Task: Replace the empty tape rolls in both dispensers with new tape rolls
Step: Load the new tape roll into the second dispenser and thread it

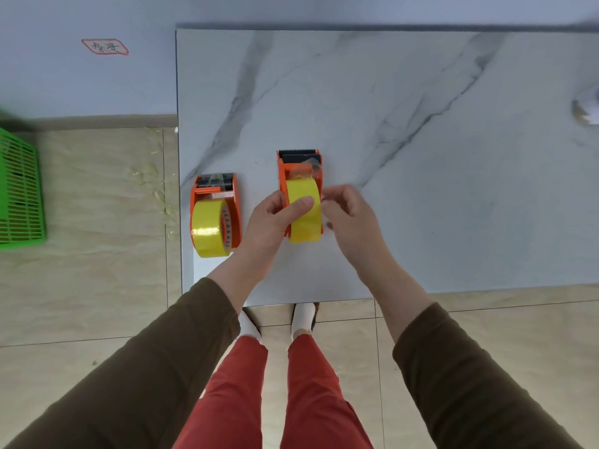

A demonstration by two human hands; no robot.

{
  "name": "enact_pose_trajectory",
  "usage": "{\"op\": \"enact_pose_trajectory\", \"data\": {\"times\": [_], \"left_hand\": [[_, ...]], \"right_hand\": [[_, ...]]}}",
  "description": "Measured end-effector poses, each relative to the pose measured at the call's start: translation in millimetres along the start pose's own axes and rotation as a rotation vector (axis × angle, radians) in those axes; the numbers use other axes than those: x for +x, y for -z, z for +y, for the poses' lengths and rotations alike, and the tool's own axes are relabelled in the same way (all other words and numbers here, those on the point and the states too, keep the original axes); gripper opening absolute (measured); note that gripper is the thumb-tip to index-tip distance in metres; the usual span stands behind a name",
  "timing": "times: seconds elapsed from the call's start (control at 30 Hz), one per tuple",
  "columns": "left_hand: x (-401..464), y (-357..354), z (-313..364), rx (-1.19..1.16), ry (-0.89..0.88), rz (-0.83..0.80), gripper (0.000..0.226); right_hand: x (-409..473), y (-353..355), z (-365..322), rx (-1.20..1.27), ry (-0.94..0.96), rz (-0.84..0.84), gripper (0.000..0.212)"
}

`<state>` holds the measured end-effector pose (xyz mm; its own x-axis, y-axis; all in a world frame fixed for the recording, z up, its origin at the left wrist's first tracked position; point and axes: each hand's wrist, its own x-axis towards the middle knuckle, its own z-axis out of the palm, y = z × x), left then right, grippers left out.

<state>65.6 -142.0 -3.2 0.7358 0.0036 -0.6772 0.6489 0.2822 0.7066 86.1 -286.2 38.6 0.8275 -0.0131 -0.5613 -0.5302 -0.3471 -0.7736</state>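
Observation:
Two orange tape dispensers stand on the marble table [421,157], each with a full yellow tape roll in it. The left dispenser [234,202] sits near the table's left edge with its roll [209,230] untouched. My left hand [275,218] grips the second dispenser [299,166], thumb pressed on its yellow roll [304,222]. My right hand [348,215] is at that dispenser's right side, fingers pinched by the roll's edge; whether they hold tape is unclear. A crumpled clear tape end lies near its serrated blade.
A green plastic basket [19,189] stands on the tiled floor at the left. Tape scraps litter the floor beside the table's left edge. A pale object [588,108] lies at the table's right edge. A red-bordered label [105,47] is on the wall.

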Motion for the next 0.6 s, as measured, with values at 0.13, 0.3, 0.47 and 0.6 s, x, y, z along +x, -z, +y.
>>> {"op": "enact_pose_trajectory", "data": {"times": [0.13, 0.3, 0.47, 0.6], "left_hand": [[-5, -2, -1, 0.044, -0.038, -0.037, 0.050], [-9, -7, -1, 0.115, -0.081, -0.054, 0.056], [-16, -15, -6, 0.170, -0.128, 0.017, 0.073], [-22, -19, -13, 0.222, -0.184, 0.033, 0.069]], "right_hand": [[15, 6, -17, -0.114, 0.159, 0.072, 0.036], [28, 6, -19, -0.062, 0.087, 0.078, 0.026], [27, 8, -12, 0.229, -0.146, 0.147, 0.021], [32, 10, -7, 0.320, -0.211, 0.200, 0.020]]}}
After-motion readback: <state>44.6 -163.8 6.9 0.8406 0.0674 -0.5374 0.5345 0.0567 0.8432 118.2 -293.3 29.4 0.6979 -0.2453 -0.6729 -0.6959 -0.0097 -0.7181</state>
